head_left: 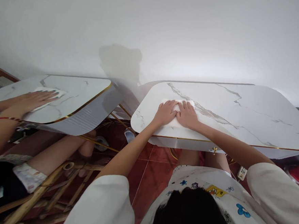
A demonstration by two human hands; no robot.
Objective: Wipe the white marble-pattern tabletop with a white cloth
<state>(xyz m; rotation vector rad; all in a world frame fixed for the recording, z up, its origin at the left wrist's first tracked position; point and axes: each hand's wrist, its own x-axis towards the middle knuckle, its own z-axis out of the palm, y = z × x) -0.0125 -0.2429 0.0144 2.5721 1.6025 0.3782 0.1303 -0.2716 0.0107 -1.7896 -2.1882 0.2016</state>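
Observation:
A white cloth or paper wipe [175, 122] lies flat on a white marble-patterned tabletop [244, 112] with a gold edge. My left hand [166, 112] rests flat on the wipe's left part, its fingers stretched out. Beside it, my right hand [187, 114] presses down flat on the right part, also with fingers extended. The two hands touch or nearly touch at the middle. Much of the wipe is hidden under them.
To the left, a co-worker's hands [37, 99] lie over another white wipe on a second marble-patterned table [86, 90]. A bamboo chair [42, 194] stands at lower left. A power strip [242, 173] hangs below the right table. A pale wall [184, 31] rises behind.

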